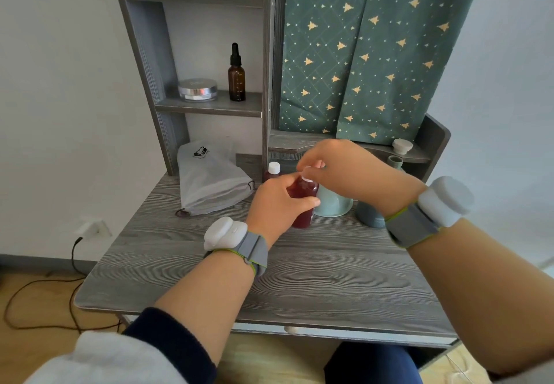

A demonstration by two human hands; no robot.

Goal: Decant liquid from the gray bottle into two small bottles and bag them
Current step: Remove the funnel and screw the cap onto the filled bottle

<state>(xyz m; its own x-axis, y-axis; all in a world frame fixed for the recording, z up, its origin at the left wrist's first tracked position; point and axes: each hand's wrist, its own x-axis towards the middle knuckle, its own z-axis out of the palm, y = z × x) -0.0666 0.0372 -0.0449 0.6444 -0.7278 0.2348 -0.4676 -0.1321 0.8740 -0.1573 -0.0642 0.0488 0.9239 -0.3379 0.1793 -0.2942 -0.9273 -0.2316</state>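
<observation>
Fingers (pixel 305 202) of left hand (pixel 274 206) wrapped closed around small clear plastic bottle of dark red liquid (pixel 304 196), near desk centre. Fingertips (pixel 302 166) of right hand (pixel 344 170) pinched shut on small white screw cap (pixel 307 170), held just above bottle neck; cap apparently off or barely seated, threads not discernible.

Second small bottle with white cap (pixel 273 170): stood at 11 o'clock from held bottle, capped, dark contents.

Pale green funnel (pixel 332 203): lay at 3 o'clock, just beside held bottle. Gray bottle (pixel 370 214): farther out at 3 o'clock, mostly hidden behind right wrist. Gray drawstring cloth bag (pixel 211 179): lay folded at 9 o'clock on grey wood-grain desk (pixel 269 278).

Handling, judged: held bottle light, thin-walled, likely to flex and spill if squeezed while uncapped. Best taken at mid-body, upright. Cap small, smooth, easily dropped; rim grip by fingertips advised. Possibly slippery if wetted.
</observation>
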